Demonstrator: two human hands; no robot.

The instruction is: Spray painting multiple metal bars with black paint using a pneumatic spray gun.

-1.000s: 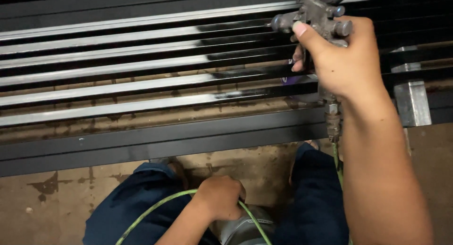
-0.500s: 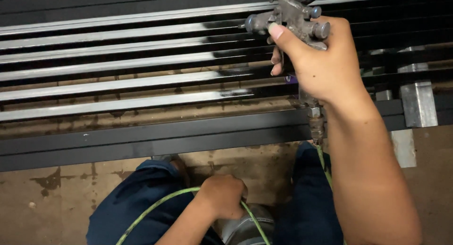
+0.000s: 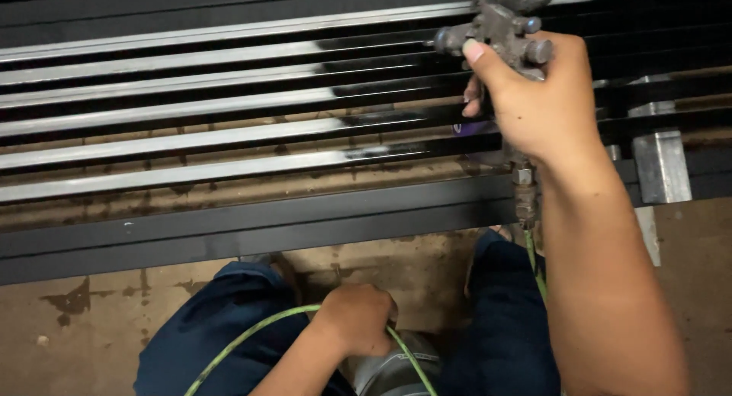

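Presently the right hand (image 3: 537, 98) is closed around a grey, paint-crusted metal spray gun (image 3: 499, 33), thumb laid along its rear body and the fingers curled under toward the trigger side; the gun's nozzle end points left, over the bars. Its handle hangs down past the wrist to a dull metal hose fitting (image 3: 524, 194), where a thin green air hose (image 3: 537, 262) joins it and runs down beside the right forearm.

Left hand (image 3: 357, 318): closed in a fist, low in the view between the knees, gripping the same green hose where it loops across from the lower left. Just below the fist sits a round grey metal can (image 3: 396, 369), only partly in view; whether the hand touches it cannot be told.

Under the gun lies a row of long square metal bars (image 3: 191, 140), parallel and running left to right. Their left stretches are bare silver; from about mid-length rightward they are coated glossy black, the boundary soft and feathered. Two wider dark grey bars (image 3: 252, 228) lie nearest the person. A short silvery square tube stub (image 3: 659, 167) stands at the right, beneath the bars.

Dark blue trouser knees (image 3: 221, 327) flank the left hand. Below everything, a stained tan concrete floor (image 3: 69, 320).
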